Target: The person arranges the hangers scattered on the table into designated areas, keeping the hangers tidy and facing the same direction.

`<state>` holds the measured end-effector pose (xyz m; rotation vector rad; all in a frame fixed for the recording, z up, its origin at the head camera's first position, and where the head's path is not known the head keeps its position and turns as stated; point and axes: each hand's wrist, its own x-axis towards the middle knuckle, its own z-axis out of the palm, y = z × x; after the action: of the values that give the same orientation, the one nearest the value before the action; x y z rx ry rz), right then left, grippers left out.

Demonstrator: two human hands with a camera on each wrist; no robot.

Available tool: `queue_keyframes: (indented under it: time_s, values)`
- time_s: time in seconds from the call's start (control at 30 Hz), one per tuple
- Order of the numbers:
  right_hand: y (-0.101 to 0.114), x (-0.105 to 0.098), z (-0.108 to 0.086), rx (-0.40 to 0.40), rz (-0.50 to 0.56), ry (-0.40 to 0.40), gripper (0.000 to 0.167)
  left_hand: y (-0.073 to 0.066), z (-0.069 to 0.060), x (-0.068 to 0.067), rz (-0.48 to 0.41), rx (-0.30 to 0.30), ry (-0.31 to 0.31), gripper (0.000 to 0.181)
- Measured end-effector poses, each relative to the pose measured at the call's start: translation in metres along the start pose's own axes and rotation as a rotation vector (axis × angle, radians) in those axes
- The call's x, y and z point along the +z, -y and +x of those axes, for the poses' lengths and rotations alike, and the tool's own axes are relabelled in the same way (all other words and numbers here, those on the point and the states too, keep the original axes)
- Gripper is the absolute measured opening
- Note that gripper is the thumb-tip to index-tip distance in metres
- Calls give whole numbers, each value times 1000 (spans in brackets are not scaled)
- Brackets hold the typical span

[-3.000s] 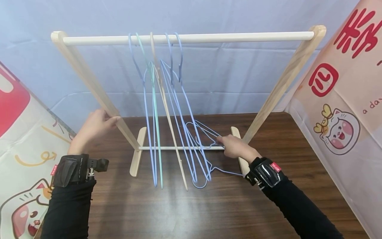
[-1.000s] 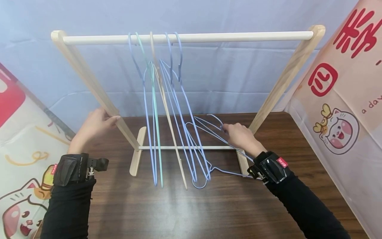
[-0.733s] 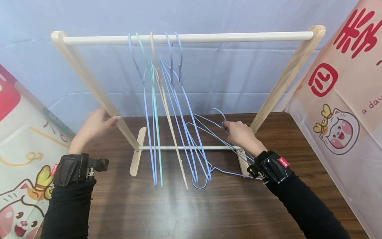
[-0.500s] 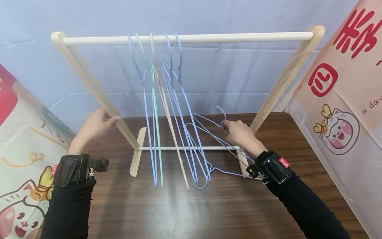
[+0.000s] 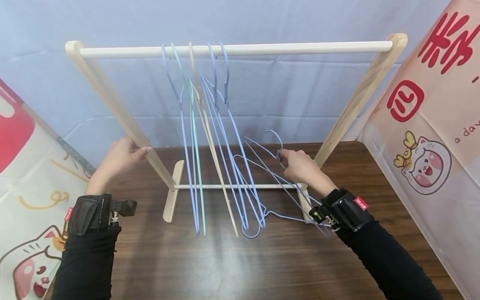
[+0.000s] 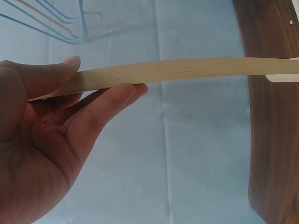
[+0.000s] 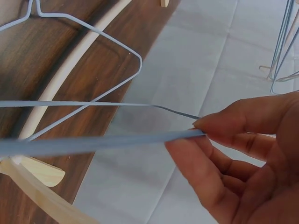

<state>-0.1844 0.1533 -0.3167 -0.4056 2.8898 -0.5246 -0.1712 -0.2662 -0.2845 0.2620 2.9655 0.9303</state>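
Observation:
A wooden rack with a white top rail [image 5: 300, 48] stands on the table. My left hand [image 5: 121, 160] holds its left post [image 5: 112, 100]; the left wrist view shows the thumb on one face of the post [image 6: 187, 68] and fingers on the other. My right hand [image 5: 301, 166] pinches a blue wire hanger [image 5: 280, 139] just below its hook, between thumb and fingers. That held hanger [image 7: 93, 144] is tilted, raised at the hook, its far end behind my wrist. Another blue hanger [image 5: 285, 217] lies on the table beneath it.
Several hangers hang left of the rail's middle: blue, teal [image 5: 193, 137], beige [image 5: 210, 141], then two blue ones [image 5: 240, 137]. A lower white bar [image 5: 213, 186] joins the rack's feet. The right post [image 5: 356, 96] stands just behind my right hand. Printed cloths border both sides.
My right hand has moved right and up, lifting the blue hanger's hook off the table and tilting it. The left hand stays on the post.

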Motion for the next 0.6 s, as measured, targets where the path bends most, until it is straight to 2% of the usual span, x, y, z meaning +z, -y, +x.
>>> queue_keyframes:
  time_s: [0.13,0.33,0.6]
  values:
    - [0,-2,0,-19,30,10,36,0,-1,0,-6,-6,11,38]
    - [2,-6,-2,-5,112,60,39,-1,-2,-1,-5,-20,18,40]
    - [6,-8,-3,-15,198,76,40,-1,-2,-1,-7,-36,27,44]
